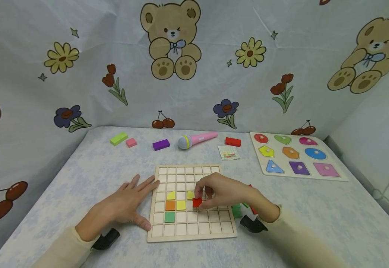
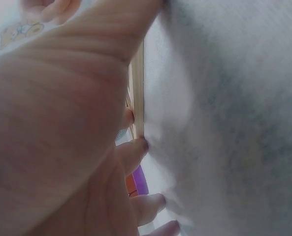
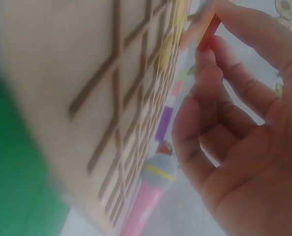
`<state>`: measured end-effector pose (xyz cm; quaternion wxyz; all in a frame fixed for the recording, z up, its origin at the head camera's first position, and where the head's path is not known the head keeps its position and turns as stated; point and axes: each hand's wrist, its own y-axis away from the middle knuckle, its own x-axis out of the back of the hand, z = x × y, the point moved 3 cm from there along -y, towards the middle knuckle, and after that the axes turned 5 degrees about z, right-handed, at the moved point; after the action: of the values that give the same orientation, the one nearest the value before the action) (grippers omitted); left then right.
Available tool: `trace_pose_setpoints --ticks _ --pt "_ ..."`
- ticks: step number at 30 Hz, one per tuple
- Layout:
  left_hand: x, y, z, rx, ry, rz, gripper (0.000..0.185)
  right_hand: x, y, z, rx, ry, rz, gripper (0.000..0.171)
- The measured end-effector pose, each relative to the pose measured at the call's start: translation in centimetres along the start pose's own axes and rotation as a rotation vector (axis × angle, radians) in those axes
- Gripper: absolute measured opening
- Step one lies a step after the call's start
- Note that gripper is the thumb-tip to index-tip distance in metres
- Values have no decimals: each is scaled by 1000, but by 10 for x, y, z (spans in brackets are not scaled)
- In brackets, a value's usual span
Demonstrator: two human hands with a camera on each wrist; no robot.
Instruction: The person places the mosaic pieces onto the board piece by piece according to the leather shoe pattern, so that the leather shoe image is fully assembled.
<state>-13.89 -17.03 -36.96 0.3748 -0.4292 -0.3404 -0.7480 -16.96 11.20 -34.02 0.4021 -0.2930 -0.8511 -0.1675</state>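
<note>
A person's right hand (image 1: 226, 191) arches over a wooden grid board (image 1: 192, 203) on the worktop (image 1: 315, 216), thumb and fingertips pinched on a small red block (image 1: 197, 202) that sits at a cell near the middle of the board. The wrist is raised and the fingers curl downward; in the right wrist view the red block (image 3: 210, 32) shows clamped between thumb and forefinger at the board's face. The left hand (image 1: 127, 203) lies flat, palm down, fingers spread and straight, its fingertips touching the board's left edge (image 2: 138, 88) and holding nothing. Both forearms wear pale sleeves and come in from the near edge. On the board, left of the red block, lie two yellow tiles (image 1: 181, 205), an orange tile (image 1: 170, 205) and a green tile (image 1: 169, 217). Farther back on the worktop lie a pink toy microphone (image 1: 198, 140), a purple block (image 1: 161, 144), a red block at the rear (image 1: 233, 142) and a shape puzzle tray (image 1: 343, 178).
</note>
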Motion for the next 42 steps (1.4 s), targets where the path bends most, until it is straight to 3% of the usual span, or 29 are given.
trace_pose_setpoints --ticks 12,28,35,42 --pt "1 0 1 8 -13 11 126 -29 -20 -22 61 67 -93 14" --pt "0 3 -1 12 -19 5 125 -42 -27 -42 134 254 -84 9" --pt "-1 2 0 16 -13 -6 125 -37 -17 -40 132 245 -96 7" --pt "0 1 0 16 -18 -2 126 -19 12 -26 66 170 -52 14"
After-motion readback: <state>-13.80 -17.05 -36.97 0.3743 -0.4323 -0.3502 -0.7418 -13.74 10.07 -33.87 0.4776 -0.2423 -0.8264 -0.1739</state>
